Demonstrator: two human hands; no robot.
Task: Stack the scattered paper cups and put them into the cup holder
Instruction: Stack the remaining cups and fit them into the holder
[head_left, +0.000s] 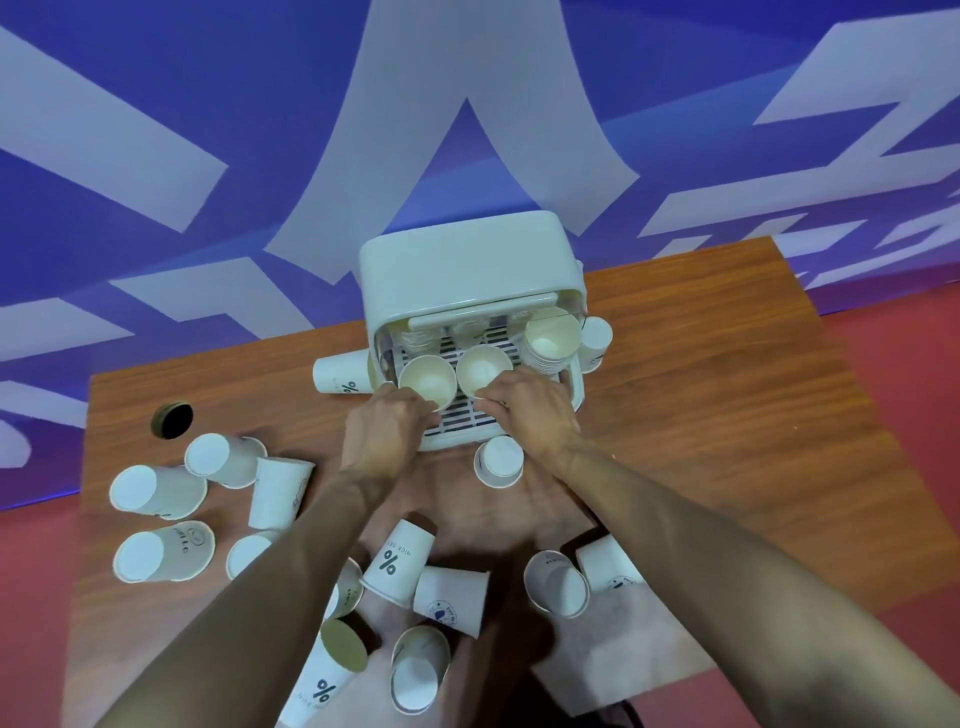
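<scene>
Counter (727, 389): wood, blue wall (156, 104) behind; loose cups (156, 491) scattered near me.
Holder: cup holder (467, 260) open, stack (553, 338) inside right.
Left grip: left hand (387, 421) clamped on left cup (427, 382) in holder.
Right grip: right hand (530, 410) clamped on right cup (484, 371).
Do: I'd nest them rims level, then seat.

Matt white paper cups (158, 491) lie on a smooth wood-grain bench (727, 395); the cup holder (462, 260) looks like satin plastic.
</scene>
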